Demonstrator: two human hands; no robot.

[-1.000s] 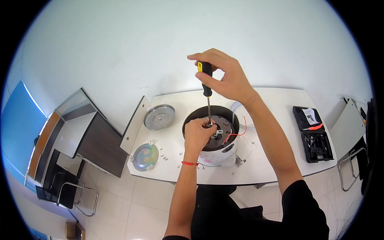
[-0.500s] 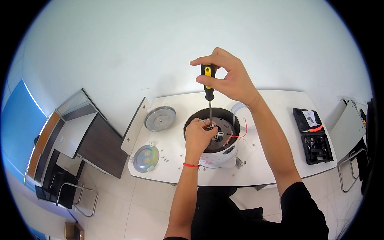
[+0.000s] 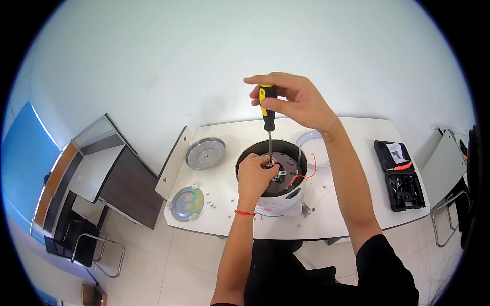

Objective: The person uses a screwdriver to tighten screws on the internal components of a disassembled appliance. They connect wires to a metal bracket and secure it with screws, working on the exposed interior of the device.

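Screwdriver (image 3: 269, 122), black and yellow: upright, its shaft reaching down into the rice cooker body; tip hidden by fingers.
Right grip (image 3: 301, 104): closed around the screwdriver's handle, a finger laid over the butt end.
Left grip (image 3: 255, 176): fingers bent inside the rice cooker body, at the shaft's lower end; whether they pinch anything, cannot tell. Red bracelet (image 3: 245, 212) at the wrist.
Rice cooker body (image 3: 275, 206), white with pink flowers, dark interior: standing on the white surface (image 3: 352, 188).
Red wire (image 3: 311, 173): looping over the rim, right side.
Metal disc (image 3: 205, 154), grey: left, toward the wall.
Iridescent disc (image 3: 187, 204): nearer the person; small screws (image 3: 212, 206) beside it.
Tool case (image 3: 403, 191), black: open, far right.
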